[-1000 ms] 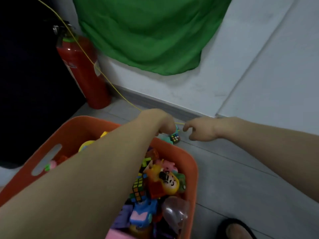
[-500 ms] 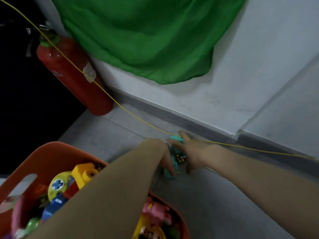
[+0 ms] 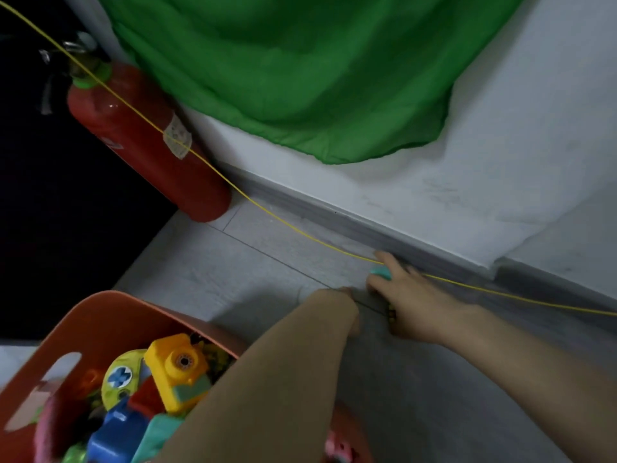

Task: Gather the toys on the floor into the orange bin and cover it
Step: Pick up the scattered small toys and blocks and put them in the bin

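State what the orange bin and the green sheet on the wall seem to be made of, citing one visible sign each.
Orange bin: probably moulded plastic, matte; smooth rounded rim and a cut-out handle slot. Green sheet: woven cloth, likely; it hangs in soft folds with a drooping edge.

The orange bin (image 3: 110, 325) looks like smooth, matt plastic, and the toys (image 3: 180, 372) in it like glossy hard plastic. The green cloth (image 3: 300, 71) hangs soft and matt; the floor (image 3: 233, 262) shows pale, faintly grained matt planks. The red extinguisher (image 3: 140, 142) has a glossy painted shell.

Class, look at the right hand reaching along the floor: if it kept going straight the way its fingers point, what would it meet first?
Probably the grey skirting board at the wall's foot. The right hand already lies across the yellow cord, gripping a teal toy; depth is uncertain.
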